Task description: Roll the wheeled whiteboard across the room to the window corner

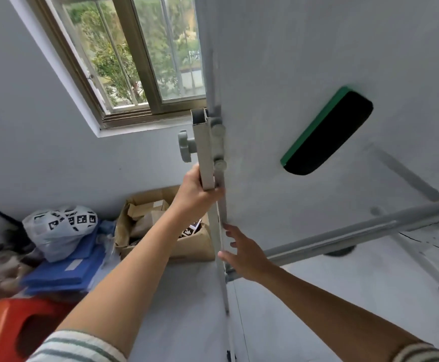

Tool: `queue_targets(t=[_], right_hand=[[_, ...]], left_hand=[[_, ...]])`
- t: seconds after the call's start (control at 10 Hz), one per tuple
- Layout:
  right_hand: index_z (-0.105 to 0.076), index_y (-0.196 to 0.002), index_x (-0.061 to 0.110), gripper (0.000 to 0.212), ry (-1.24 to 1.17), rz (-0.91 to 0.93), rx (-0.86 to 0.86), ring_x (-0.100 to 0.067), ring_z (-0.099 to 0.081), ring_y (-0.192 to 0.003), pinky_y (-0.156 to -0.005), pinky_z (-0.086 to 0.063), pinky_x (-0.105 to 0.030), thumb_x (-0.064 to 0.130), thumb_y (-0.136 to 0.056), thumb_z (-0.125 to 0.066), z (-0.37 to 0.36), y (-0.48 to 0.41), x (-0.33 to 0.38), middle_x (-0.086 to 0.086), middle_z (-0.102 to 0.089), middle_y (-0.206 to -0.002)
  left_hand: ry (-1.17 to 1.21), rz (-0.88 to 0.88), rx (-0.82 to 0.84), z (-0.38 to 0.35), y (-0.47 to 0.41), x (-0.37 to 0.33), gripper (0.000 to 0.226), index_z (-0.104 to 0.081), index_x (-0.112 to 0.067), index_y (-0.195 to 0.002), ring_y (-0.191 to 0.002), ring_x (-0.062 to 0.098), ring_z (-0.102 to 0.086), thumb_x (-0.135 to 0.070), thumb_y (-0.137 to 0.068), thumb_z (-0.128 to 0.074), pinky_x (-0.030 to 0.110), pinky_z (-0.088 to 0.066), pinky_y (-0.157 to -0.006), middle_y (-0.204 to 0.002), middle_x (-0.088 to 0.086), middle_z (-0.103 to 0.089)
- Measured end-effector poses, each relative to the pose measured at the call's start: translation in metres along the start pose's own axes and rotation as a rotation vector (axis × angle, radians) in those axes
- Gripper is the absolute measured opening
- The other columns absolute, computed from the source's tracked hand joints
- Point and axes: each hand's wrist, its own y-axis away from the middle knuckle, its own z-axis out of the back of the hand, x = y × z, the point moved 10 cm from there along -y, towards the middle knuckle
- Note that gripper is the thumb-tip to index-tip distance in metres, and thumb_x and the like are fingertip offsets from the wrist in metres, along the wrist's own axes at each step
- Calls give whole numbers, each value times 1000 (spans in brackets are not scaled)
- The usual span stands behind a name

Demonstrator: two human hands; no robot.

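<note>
The whiteboard (317,48) fills the right half of the head view, its white face turned toward me. A black and green eraser (328,131) sticks to it. The grey upright post (205,152) of its stand runs down the board's left edge, with two round knobs on it. My left hand (196,189) is shut on this post just below the knobs. My right hand (244,253) is lower down, fingers spread, resting against the board's left edge near the grey tray rail (356,233). The window (140,53) is straight behind the post.
A cardboard box (145,223) with packing paper stands on the floor against the wall under the window. Left of it lie a plastic bag with black-and-white tags (59,228) on blue folders (64,270), and an orange stool (6,327) at the bottom left. A stand leg (406,176) shows at right.
</note>
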Motion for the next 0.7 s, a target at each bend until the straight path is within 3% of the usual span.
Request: queue_targets(t=[0.1, 0.2, 0.4, 0.5, 0.6, 0.7], right_hand=[[-28, -141, 29, 65, -11, 33, 71, -24, -55, -118, -93, -45, -33, 31, -86, -62, -16, -1, 16, 1, -49, -141], [-29, -139, 26, 63, -46, 20, 114, -25, -54, -118, -95, -46, -36, 31, -85, -62, -33, -6, 29, -1, -50, -141], [-24, -141, 24, 70, -35, 34, 212, -28, -53, -118, -92, -47, -34, 31, -85, -64, -68, -14, 61, -6, -48, -141], [-23, -141, 27, 75, -9, 19, 236, -28, -51, -121, -98, -47, -41, 36, -81, -66, -84, -21, 75, -5, -46, -143], [-20, -143, 29, 82, 5, 24, 269, -29, -47, -127, -103, -44, -44, 40, -78, -68, -101, -28, 90, -3, -41, -148], [-12, -148, 33, 90, -12, 41, 283, -28, -37, -137, -109, -39, -44, 41, -78, -68, -117, -39, 101, 1, -27, -157]], left_hand=[[-37, 65, -69, 20, 9, 7, 37, -61, 6, -100, -79, 23, -64, -7, -65, -61, 53, -55, -79, -92, 27, -69], [-43, 110, -111, 39, 19, 11, 31, -62, 6, -101, -80, 22, -65, 2, -70, -61, 50, -56, -81, -95, 25, -71], [-62, 120, -147, 82, 28, 24, 32, -66, 7, -95, -84, 30, -67, -3, -66, -60, 59, -55, -85, -98, 33, -68], [-72, 115, -169, 104, 30, 33, 30, -66, 6, -90, -78, 25, -63, -8, -64, -61, 61, -54, -82, -95, 33, -68], [-107, 91, -167, 124, 32, 36, 19, -68, 4, -91, -81, 27, -66, 0, -72, -64, 56, -54, -83, -97, 30, -70], [-93, 93, -177, 144, 29, 47, 19, -69, 1, -94, -85, 33, -68, 3, -75, -63, 51, -56, -84, -98, 25, -71]])
